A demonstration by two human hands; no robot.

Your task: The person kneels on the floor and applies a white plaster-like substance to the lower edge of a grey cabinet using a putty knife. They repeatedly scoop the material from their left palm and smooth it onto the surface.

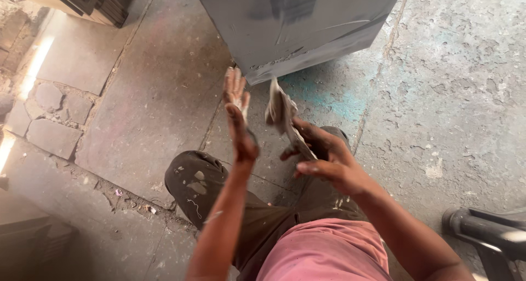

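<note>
- Head view: the left hand [237, 114] is raised edge-on, fingers straight and together, palm turned toward the right; it grasps nothing and its fingertips come close to the lower edge of the grey metal cabinet [296, 23].
- The right hand [323, 155] is closed around a worn, crumpled sheet of sandpaper [282, 116], thumb and fingers pinching its lower part; the upper part of the sheet stands up between the two hands.
- The sandpaper sits just right of the left palm, apart from it by a narrow gap, and just below the cabinet's bottom corner.
- The cabinet fills the top centre; its grey face carries dull scuffs and streaks. It stands on the concrete floor [449, 94] and blocks the view of whatever lies behind it.
- The floor is rough and stained, with a bluish-green patch [334, 97] right of the cabinet's corner.
- The person's bent knee in dark, paint-spotted trousers [200, 182] lies beneath the left forearm; a pink garment [323, 251] covers the lower centre.
- At the lower right edge, a dark plastic chair leg [485, 231] reaches in, well apart from both hands.
- At the left, broken stone paving [52, 119] borders the slab.
</note>
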